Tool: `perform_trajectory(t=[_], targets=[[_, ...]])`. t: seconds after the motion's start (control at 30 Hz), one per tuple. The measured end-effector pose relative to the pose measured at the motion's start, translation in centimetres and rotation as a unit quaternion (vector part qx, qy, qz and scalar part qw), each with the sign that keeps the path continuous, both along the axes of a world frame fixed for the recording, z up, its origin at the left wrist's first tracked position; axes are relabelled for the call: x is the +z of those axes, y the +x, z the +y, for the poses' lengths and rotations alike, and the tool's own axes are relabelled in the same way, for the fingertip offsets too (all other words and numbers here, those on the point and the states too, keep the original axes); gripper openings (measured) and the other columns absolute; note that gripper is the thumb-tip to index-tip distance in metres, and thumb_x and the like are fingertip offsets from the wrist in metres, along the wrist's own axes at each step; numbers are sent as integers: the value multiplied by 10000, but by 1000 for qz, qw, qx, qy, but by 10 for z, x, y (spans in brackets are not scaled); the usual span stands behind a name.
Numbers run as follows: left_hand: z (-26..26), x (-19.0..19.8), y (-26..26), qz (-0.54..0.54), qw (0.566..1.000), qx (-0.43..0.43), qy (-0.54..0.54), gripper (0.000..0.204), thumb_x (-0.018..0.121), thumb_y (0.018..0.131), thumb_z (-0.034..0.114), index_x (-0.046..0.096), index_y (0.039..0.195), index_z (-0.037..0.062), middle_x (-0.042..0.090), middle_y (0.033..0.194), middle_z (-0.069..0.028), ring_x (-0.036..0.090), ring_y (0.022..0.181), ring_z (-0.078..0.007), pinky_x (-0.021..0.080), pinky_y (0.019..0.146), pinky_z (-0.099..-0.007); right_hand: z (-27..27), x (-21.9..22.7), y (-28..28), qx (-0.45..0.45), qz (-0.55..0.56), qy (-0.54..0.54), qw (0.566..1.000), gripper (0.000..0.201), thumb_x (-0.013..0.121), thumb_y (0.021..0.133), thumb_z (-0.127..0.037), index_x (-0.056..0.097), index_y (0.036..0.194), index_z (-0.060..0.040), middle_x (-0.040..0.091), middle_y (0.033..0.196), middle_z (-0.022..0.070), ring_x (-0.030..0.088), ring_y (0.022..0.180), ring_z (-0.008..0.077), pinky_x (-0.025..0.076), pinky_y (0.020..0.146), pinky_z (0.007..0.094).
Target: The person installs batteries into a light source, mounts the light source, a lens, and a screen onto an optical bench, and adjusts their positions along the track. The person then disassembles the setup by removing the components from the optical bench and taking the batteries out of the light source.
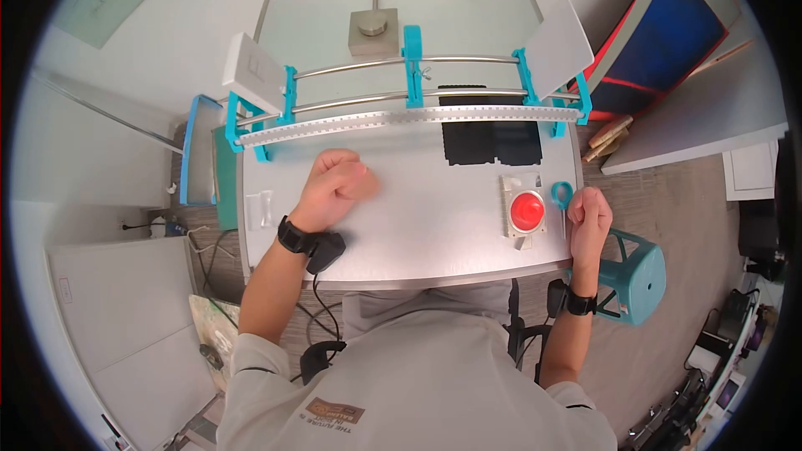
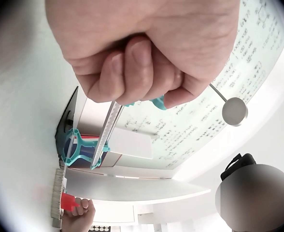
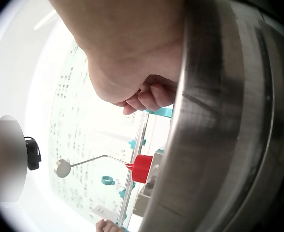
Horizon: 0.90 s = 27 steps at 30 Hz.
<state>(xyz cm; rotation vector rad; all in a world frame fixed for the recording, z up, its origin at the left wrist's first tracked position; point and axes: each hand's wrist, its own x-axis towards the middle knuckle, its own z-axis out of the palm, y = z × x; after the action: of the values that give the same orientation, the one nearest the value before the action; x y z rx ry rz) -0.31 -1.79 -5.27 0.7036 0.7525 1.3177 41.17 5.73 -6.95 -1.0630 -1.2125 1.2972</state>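
Observation:
My left hand point(image 1: 338, 186) is curled into a fist above the left half of the table, and nothing shows in it. In the left wrist view its fingers point(image 2: 125, 72) fold into the palm. At the table's right edge, my right hand point(image 1: 590, 215) is also curled, with no object visible in it. Close to its left lie a teal ring with a handle point(image 1: 561, 194) and a red round piece point(image 1: 527, 212) on a pale base. Beyond both hands stands a rail frame with teal holders point(image 1: 413, 67) and a white ruler strip point(image 1: 359, 123) along its front.
White panels point(image 1: 253, 73) stand at both ends of the rails. Black sheets point(image 1: 493, 135) lie under the right part of the frame. A clear plastic piece point(image 1: 261, 210) is at the table's left. Behind the rails stands a metal block point(image 1: 373, 32); a teal stool point(image 1: 639, 280) is at right.

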Motion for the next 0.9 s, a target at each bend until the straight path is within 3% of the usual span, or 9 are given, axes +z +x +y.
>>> perform_trajectory(t=[0.9], targets=[[0,0,-2,-40,998,-35,45,442,558,1004,53,302,654,137,284,602,65,249,549,-96,216,543,-319,1,-6,3,-5,-14,-2,1000,335,495,1105,-231,525,817,-62,430,710,-32,327,624,54,257,557,231]])
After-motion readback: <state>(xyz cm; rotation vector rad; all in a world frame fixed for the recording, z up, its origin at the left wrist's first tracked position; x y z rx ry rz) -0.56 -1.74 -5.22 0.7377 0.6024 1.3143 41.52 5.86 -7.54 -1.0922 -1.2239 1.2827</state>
